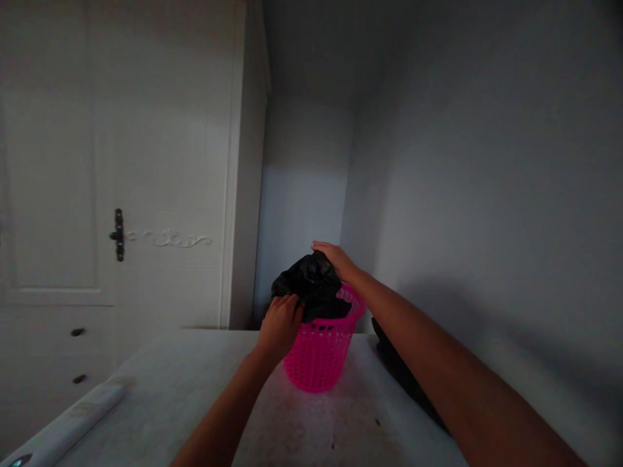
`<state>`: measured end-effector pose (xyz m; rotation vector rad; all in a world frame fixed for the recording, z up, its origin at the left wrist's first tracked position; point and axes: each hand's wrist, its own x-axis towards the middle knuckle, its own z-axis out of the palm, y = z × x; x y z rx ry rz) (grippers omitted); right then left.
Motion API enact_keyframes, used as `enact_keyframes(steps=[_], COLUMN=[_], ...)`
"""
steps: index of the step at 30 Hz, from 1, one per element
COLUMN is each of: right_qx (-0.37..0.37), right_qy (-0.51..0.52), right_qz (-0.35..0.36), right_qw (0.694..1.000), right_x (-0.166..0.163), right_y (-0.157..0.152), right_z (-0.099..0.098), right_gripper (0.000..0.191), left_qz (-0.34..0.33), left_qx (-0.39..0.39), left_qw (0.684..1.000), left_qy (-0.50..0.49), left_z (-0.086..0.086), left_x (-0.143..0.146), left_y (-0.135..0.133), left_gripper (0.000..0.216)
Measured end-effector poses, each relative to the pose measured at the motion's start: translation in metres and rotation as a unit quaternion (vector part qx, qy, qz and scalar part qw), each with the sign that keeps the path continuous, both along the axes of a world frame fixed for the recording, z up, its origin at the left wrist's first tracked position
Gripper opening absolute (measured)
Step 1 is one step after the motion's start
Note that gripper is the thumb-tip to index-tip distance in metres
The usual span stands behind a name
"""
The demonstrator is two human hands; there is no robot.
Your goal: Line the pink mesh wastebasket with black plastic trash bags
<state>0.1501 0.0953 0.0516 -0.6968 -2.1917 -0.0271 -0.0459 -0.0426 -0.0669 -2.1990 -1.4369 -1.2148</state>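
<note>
A pink plastic basket (318,357) with a lattice wall stands upright on a pale, stained table. Black plastic bag (309,279) material bunches up out of its mouth and covers the rim on the left and back. My left hand (281,324) is closed on the bag's near left edge, by the rim. At the far side, my right hand (335,258) grips the top of the bag with bent fingers. Part of the pink rim shows bare on the right, below my right wrist. The basket's inside is mostly hidden by the bag.
A white wardrobe (175,162) with dark handles stands at the left. Along the table's (204,370) left edge lies a long white object (73,421). Something black (399,363) lies at the right, partly behind my right forearm. A grey wall (487,162) rises on the right.
</note>
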Motion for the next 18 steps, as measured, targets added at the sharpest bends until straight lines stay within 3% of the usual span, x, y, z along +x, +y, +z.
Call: enact_keyframes(steps=[6,14,18], right_qx=[0.087,0.201,0.274], right_qy=[-0.164,-0.196,-0.206], right_qz=[0.016,0.032,0.078], right_qw=[0.982,0.959,0.936], right_x=[-0.012,-0.035,-0.051], right_y=[-0.02,-0.037,-0.056], right_z=[0.03,0.074,0.101], right_gripper=[0.046,0.049,0.05], left_qz=[0.009,0.04,0.036], left_qx=[-0.018,-0.024,0.019], left_qw=[1.0,0.999,0.996], left_qy=[-0.01,-0.024,-0.074], left_z=[0.001,-0.005,-0.015], left_x=[0.004,0.006,0.006], left_y=[0.001,0.004,0.01], left_gripper=[0.025,0.026,0.026])
